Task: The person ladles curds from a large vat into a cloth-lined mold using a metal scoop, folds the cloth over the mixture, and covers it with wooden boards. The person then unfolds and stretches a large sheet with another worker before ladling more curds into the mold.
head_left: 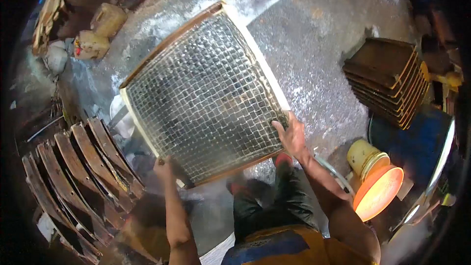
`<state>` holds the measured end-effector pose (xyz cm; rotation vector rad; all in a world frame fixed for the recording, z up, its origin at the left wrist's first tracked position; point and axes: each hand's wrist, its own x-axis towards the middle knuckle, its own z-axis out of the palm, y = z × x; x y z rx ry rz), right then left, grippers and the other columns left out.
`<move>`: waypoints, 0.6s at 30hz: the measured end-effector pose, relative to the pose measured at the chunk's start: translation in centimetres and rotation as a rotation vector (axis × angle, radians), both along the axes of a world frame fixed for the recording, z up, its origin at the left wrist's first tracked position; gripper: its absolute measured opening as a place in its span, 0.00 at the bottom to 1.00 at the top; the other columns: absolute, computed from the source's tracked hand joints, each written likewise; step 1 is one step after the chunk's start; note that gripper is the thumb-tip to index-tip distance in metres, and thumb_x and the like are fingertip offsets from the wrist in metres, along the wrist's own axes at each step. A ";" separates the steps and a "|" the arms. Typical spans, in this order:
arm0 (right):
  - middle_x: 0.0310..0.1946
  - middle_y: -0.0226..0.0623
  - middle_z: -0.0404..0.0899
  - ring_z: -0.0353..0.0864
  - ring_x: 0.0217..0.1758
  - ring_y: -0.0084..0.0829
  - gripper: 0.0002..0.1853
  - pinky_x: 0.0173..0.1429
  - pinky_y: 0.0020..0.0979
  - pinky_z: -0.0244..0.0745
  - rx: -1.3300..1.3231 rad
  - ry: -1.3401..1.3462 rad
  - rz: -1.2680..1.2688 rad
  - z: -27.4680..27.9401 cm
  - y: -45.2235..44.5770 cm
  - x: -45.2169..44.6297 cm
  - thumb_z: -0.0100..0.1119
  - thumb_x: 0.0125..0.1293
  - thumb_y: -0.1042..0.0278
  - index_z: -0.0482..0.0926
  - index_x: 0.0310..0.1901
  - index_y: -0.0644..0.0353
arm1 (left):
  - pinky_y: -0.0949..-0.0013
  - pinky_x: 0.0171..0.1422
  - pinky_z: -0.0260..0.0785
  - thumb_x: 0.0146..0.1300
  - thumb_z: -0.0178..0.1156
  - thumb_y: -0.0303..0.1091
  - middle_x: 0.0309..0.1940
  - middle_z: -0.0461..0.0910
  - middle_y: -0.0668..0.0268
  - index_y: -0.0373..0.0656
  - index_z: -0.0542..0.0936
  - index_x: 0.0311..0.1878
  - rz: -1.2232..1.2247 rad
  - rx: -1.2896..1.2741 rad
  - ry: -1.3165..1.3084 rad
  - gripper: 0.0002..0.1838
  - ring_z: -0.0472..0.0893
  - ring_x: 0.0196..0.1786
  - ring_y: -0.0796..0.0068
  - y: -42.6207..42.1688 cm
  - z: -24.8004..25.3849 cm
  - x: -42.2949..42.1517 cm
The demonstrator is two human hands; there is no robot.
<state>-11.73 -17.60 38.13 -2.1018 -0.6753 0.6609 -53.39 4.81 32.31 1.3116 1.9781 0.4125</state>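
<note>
A large wood-framed wire mesh screen [201,93] hangs tilted in front of me above the floor. Whitish wet-looking residue clings to parts of its grid. My left hand [165,168] is closed around the frame at its lower left corner. On the lower right side, my right hand [292,136] grips the frame edge with the thumb over the mesh side. The fingers of both hands are partly hidden behind the frame.
Several brown curved frames [83,176] stand in a row at left. At right are stacked brown trays [380,64], a yellow bucket [363,154], an orange basin [379,192] and a dark blue tub [412,137]. Yellowish jerrycans [108,19] sit at upper left on the white-stained floor [319,34].
</note>
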 end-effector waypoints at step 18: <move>0.52 0.44 0.78 0.78 0.51 0.36 0.29 0.58 0.37 0.72 -0.046 1.534 -0.491 -14.4 -1.9 9.2 0.53 0.67 0.47 0.72 0.59 0.64 | 0.60 0.58 0.67 0.54 0.66 0.31 0.51 0.76 0.53 0.39 0.80 0.45 -1.042 0.771 0.152 0.15 0.75 0.54 0.54 4.8 8.2 40.6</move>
